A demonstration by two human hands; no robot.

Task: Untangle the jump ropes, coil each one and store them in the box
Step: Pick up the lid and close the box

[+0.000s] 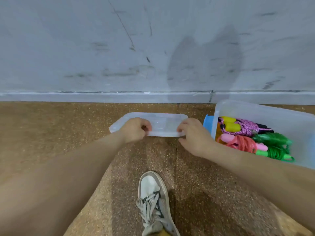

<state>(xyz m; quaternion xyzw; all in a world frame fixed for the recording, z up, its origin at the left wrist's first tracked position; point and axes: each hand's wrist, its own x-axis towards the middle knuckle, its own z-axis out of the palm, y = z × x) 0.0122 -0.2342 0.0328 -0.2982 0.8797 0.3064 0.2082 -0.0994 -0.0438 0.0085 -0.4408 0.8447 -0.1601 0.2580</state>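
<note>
A grey wall (102, 48) meets the speckled brown floor (59, 120). The clear storage box (265, 111) stands at the right, near the wall, and holds the coiled jump ropes (245, 133): pink, coral and green. Just beside it, the clear lid (163, 120) lies flat on the floor. Both arms reach forward. The left hand (135, 130) curls its fingers round the lid's near edge, and the right hand (194, 136) pinches its near right corner. A white sneaker (153, 200) stands behind them.

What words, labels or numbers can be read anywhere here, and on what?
None can be read.
The clear lid, the box, the jump ropes and the shoe show no writing.
The wall bears only scuff marks.
</note>
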